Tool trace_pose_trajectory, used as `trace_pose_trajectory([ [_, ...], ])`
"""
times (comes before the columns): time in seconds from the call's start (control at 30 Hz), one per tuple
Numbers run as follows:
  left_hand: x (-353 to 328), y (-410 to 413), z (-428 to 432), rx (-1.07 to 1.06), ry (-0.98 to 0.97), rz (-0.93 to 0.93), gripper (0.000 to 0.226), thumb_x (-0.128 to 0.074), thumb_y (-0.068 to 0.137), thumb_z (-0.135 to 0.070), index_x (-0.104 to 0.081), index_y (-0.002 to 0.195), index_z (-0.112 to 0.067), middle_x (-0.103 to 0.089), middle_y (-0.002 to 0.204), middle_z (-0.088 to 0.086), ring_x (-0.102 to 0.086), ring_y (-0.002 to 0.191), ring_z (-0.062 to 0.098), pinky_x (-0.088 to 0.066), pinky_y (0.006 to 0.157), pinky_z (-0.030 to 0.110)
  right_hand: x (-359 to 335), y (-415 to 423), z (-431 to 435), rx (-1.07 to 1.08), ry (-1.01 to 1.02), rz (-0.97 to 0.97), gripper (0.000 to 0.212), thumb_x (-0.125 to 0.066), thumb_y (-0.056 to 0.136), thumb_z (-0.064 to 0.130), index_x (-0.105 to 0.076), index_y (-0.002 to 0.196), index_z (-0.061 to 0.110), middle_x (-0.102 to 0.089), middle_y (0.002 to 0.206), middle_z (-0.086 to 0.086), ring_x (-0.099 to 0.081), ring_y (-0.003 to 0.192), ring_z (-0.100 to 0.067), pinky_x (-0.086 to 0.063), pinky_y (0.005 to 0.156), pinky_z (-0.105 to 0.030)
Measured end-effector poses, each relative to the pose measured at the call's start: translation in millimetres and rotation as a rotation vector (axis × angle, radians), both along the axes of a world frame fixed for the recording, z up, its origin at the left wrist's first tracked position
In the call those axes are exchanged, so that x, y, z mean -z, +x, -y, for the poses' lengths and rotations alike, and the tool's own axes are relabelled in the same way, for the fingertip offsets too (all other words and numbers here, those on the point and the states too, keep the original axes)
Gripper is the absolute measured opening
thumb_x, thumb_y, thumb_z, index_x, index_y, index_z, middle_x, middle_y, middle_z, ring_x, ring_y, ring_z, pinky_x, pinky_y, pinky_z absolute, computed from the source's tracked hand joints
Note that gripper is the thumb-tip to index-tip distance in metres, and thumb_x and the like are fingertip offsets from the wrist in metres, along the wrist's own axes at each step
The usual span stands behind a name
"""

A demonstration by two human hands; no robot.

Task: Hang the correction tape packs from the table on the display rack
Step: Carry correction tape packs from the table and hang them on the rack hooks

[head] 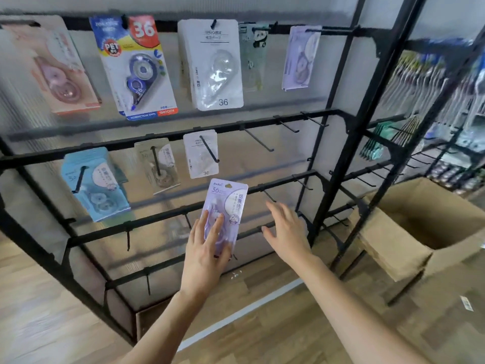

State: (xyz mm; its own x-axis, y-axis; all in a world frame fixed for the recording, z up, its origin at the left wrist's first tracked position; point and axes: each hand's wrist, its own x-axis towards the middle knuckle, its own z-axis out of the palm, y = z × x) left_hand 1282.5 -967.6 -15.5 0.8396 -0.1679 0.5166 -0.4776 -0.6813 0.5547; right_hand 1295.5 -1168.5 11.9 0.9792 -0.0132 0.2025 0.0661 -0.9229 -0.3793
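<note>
Two bare arms reach out over the wood floor (262,324). The left hand (207,248) holds a purple correction tape pack (225,206) by its lower half. Its fingers (219,224) lie across the front and grip it. The pack is up in the air in front of the black display rack (338,143), tipped a little, just under a small white pack (202,156). The right hand (286,232) is just beside it, with its fingers spread wide and nothing in them.

Beside the small white pack hang a beige pack (157,164) and a light blue pack (97,185). On the top bar hang a pink pack (60,72), a blue and white pack (136,69), a big white pack (212,64), a panda pack (253,56) and another purple pack (301,57). To the right, black hooks (258,140) stick out. A cardboard box (420,227) stands on the floor at the right.
</note>
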Motion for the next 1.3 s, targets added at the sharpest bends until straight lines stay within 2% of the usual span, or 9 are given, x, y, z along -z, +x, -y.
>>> trace_pose_trajectory([
  [0.2, -16.1, -7.1, 91.0, 0.061, -0.052, 0.041, 0.056, -0.046, 0.090, -0.042, -0.033, 0.143, -0.027, -0.030, 0.151, 0.015, -0.034, 0.133, 0.033, -0.038, 0.100, 0.050, -28.9, -17.0, 69.4, -0.053, 0.160, 0.138, 0.057, -0.059, 0.093, 0.024, -0.038, 0.144, 0.011, -0.051, 0.134, -0.012, -0.045, 0.125, -0.030, -0.039, 0.102, -0.042],
  [0.37, -32.0, -14.0, 159.2, 0.082, -0.145, 0.066, 0.054, -0.047, 0.091, -0.043, -0.034, 0.141, -0.031, -0.027, 0.152, 0.011, -0.030, 0.135, 0.028, -0.042, 0.100, 0.054, -55.5, -22.8, 119.4, -0.139, 0.391, 0.081, 0.057, -0.058, 0.093, 0.031, -0.037, 0.144, 0.019, -0.052, 0.134, 0.001, -0.046, 0.121, -0.009, -0.037, 0.096, -0.022],
  [0.5, -37.7, -18.7, 192.3, 0.098, -0.156, 0.083, 0.054, -0.038, 0.095, -0.054, -0.031, 0.144, -0.032, -0.022, 0.153, 0.005, -0.033, 0.136, 0.034, -0.045, 0.096, 0.059, -59.6, -22.4, 138.1, -0.198, 0.646, 0.038, 0.029, -0.061, 0.091, 0.025, -0.055, 0.116, 0.037, -0.067, 0.109, 0.014, -0.063, 0.100, -0.005, -0.052, 0.091, -0.038],
  [0.63, -41.6, -11.5, 210.1, 0.055, -0.152, 0.082, 0.058, -0.048, 0.091, -0.044, -0.028, 0.144, -0.030, -0.023, 0.153, 0.005, -0.035, 0.134, 0.035, -0.046, 0.095, 0.057, -61.6, -13.1, 145.5, -0.227, 0.814, 0.008, 0.034, -0.058, 0.093, 0.008, -0.054, 0.106, 0.038, -0.069, 0.095, 0.016, -0.067, 0.090, -0.002, -0.054, 0.082, -0.024],
  [0.73, -43.8, 4.0, 212.0, 0.062, -0.121, 0.108, 0.061, -0.049, 0.091, -0.044, -0.027, 0.146, -0.028, -0.021, 0.154, 0.002, -0.031, 0.138, 0.030, -0.042, 0.101, 0.054, -65.4, 0.4, 146.4, -0.208, 0.869, 0.007, 0.030, -0.055, 0.094, 0.003, -0.055, 0.107, 0.030, -0.069, 0.092, 0.013, -0.067, 0.083, 0.000, -0.052, 0.076, -0.018],
  [0.97, -69.0, 73.2, 202.6, 0.020, -0.074, 0.173, 0.056, -0.027, 0.098, -0.053, -0.026, 0.147, -0.026, -0.022, 0.155, -0.002, -0.020, 0.143, 0.017, -0.020, 0.114, 0.033, -91.7, 60.6, 158.8, -0.179, 0.924, 0.140, 0.019, -0.053, 0.094, 0.003, -0.056, 0.106, 0.017, -0.068, 0.093, 0.011, -0.067, 0.083, -0.004, -0.055, 0.076, -0.029],
  [1.07, -84.5, 106.7, 196.6, -0.036, -0.019, 0.077, 0.067, -0.021, 0.092, -0.065, -0.026, 0.147, -0.027, -0.022, 0.153, -0.004, -0.016, 0.143, 0.013, -0.015, 0.115, 0.032, -107.5, 86.3, 168.9, -0.156, 0.937, 0.212, 0.013, -0.052, 0.095, 0.004, -0.056, 0.107, 0.005, -0.066, 0.091, 0.010, -0.065, 0.078, 0.005, -0.055, 0.067, -0.019],
  [1.2, -100.1, 138.7, 193.0, -0.085, 0.097, 0.005, 0.077, -0.015, 0.085, -0.062, -0.027, 0.149, -0.021, -0.022, 0.156, 0.001, -0.013, 0.145, 0.022, -0.009, 0.114, 0.031, -129.0, 110.1, 180.8, -0.140, 0.977, 0.303, 0.017, -0.050, 0.096, 0.002, -0.056, 0.101, 0.016, -0.065, 0.089, 0.011, -0.063, 0.074, 0.008, -0.050, 0.065, -0.012],
  [1.3, -109.6, 158.6, 198.0, -0.128, 0.178, -0.047, 0.066, -0.026, 0.094, -0.055, -0.020, 0.151, -0.022, -0.015, 0.159, 0.002, -0.006, 0.147, 0.023, -0.007, 0.117, 0.035, -142.8, 123.3, 190.2, -0.147, 0.982, 0.342, 0.016, -0.049, 0.096, 0.003, -0.057, 0.106, 0.014, -0.065, 0.093, 0.010, -0.063, 0.076, 0.009, -0.050, 0.064, -0.012],
])
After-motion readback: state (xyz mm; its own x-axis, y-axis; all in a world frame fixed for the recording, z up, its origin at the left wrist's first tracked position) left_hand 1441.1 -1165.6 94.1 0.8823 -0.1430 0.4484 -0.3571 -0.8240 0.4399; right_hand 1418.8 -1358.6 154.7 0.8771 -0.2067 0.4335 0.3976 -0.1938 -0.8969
